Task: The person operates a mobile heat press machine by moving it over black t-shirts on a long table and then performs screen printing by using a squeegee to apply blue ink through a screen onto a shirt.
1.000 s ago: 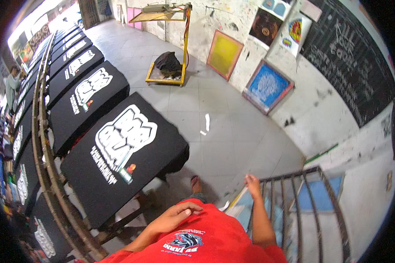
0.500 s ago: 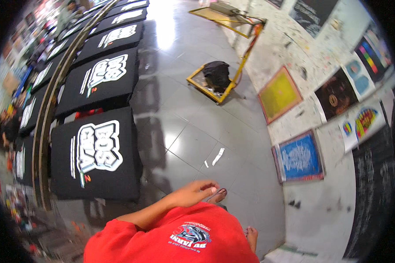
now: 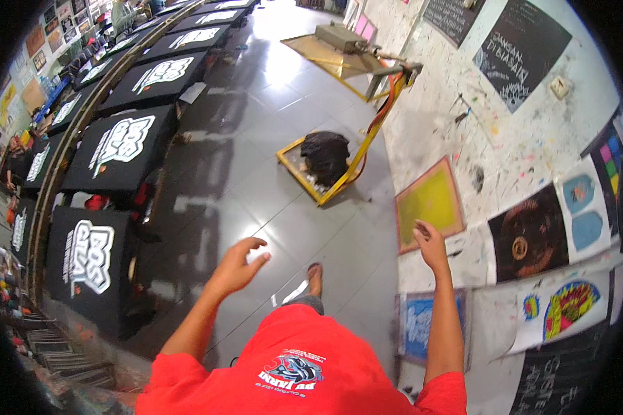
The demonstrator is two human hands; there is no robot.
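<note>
My left hand [image 3: 241, 265] is raised in front of me over the tiled floor, thumb and fingers apart, with nothing in it. To its left lies the nearest black T-shirt [image 3: 83, 266], stretched over a printing board with a white outlined print; the hand does not touch it. My right hand [image 3: 430, 245] hangs by the wall with its fingers loosely bent and apart, holding nothing. In the view it overlaps the lower edge of a yellow screen frame [image 3: 429, 206]; whether it touches the frame I cannot tell. A blue screen frame [image 3: 422, 325] is partly hidden behind my right forearm.
Ahead stands a yellow wheeled stand [image 3: 332, 196] with a flat heater panel [image 3: 332, 59] on top and a black bundle [image 3: 327, 158] on its base. More black shirts [image 3: 121, 149] line the left along a rail [image 3: 62, 145]. White scraps [image 3: 294, 293] lie near my foot.
My right arm has come into view by the wall. The left hand has moved left and forward, away from my body. The stand and shirts appear shifted as I have moved.
</note>
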